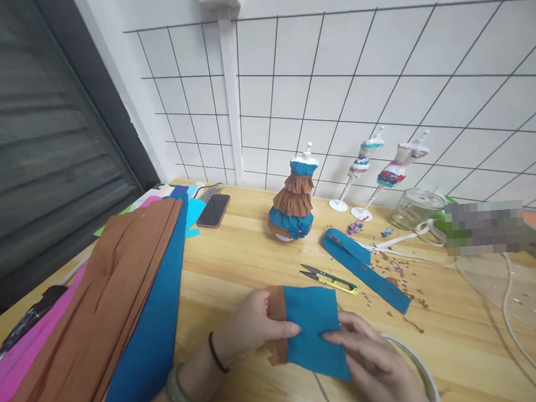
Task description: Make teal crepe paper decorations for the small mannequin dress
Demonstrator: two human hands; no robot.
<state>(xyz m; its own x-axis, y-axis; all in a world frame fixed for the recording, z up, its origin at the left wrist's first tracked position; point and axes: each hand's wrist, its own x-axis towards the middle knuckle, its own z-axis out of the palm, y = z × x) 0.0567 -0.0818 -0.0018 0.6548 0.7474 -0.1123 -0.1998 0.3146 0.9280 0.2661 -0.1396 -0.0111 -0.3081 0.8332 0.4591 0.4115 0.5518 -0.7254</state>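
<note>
Pale wood first: the desk (235, 252) spans the scene, and sprawling across its left side come the brown sheets (116, 267), a blue sheet (165, 312) showing along their right edge. Far centre stands the dress form (293, 200), upright in ruffled blue and brown, with a blue strip (379, 282) looped over itself to the right. Over to the near middle, and both hands are busy! The left hand (253, 321) has a narrow grip, thumb on the blue piece (312, 311); the right hand (380, 358) holds its right side, one fingertip on top. Peeking out beneath, left, is the brown piece (277, 301). Lining up these layers looks like the step in hand; the next move calls for even edges and a steady thumb. Just beyond lie the snips (323, 274), untouched, then tiny scraps (397, 269) on the right.
</note>
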